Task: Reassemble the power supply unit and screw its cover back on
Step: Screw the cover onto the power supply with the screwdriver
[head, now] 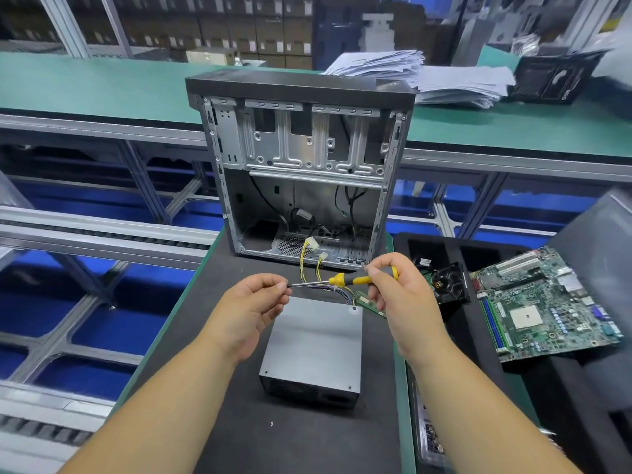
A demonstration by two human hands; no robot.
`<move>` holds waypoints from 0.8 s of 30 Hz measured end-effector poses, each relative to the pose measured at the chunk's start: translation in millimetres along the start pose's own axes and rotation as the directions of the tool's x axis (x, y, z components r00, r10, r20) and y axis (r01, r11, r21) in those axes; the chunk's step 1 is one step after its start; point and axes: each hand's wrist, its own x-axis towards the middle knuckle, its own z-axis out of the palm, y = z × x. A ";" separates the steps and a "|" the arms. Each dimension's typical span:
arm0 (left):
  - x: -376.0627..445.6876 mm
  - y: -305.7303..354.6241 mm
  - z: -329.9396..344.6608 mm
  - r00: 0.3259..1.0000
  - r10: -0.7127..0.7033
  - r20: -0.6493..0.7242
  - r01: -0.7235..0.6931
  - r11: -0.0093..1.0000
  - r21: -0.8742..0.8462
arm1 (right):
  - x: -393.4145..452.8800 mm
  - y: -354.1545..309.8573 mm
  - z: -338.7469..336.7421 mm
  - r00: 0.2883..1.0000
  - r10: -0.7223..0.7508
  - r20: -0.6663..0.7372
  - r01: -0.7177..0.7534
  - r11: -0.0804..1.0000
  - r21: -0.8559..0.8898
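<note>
The grey power supply unit [316,347] lies on the black mat, cover on top, its yellow cables [309,260] running toward the case behind. Above its far edge I hold a yellow-and-black screwdriver [345,279] level. My right hand [393,289] grips the handle. My left hand [254,309] pinches the tip of the metal shaft between thumb and fingertips; whether a screw sits there is hidden. A tiny loose screw [272,423] lies on the mat in front of the unit.
An open computer case [301,165] stands upright behind the unit. At the right, a black foam tray [478,248] carries a fan [448,285] and a green motherboard [543,302]. Paper stacks [427,77] lie on the far green bench. Conveyor rails run at the left.
</note>
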 end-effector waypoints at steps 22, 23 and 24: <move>15.4 8.8 -18.7 0.986 0.160 0.050 -0.167 0.918 0.361 | 10.4 -8.2 10.1 0.993 -0.071 0.093 0.083 0.986 -0.144; 17.4 9.6 -21.3 0.983 0.177 0.055 -0.185 0.910 0.371 | 11.9 -8.7 11.1 0.994 -0.063 0.093 0.076 0.986 -0.146; 19.8 10.2 -23.4 0.981 0.187 0.054 -0.194 0.910 0.366 | 13.1 -9.1 12.9 0.994 -0.056 0.092 0.069 0.987 -0.148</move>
